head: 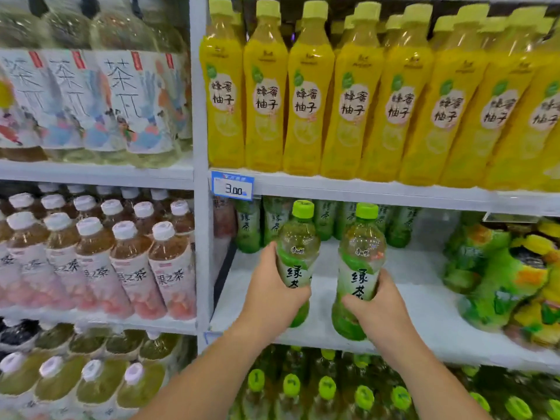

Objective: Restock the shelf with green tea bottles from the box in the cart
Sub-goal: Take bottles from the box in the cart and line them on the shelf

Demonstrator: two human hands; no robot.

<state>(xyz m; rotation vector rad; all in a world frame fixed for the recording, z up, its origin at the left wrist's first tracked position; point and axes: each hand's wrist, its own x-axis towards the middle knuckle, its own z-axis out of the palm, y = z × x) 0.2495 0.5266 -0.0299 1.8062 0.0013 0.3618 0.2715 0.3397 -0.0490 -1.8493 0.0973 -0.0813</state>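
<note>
While the left hand (272,294) grips the left bottle (298,247) and the right hand (377,310) the right bottle (360,256) (2 green teas, upright at the bare front of the shelf (424,298)), slide both straight back to the rear row (248,228), labels outward.

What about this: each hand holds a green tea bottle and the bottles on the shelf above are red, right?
No: the head view shows the bottles above are yellow, not red. The left hand and right hand each hold a green tea bottle.
</note>
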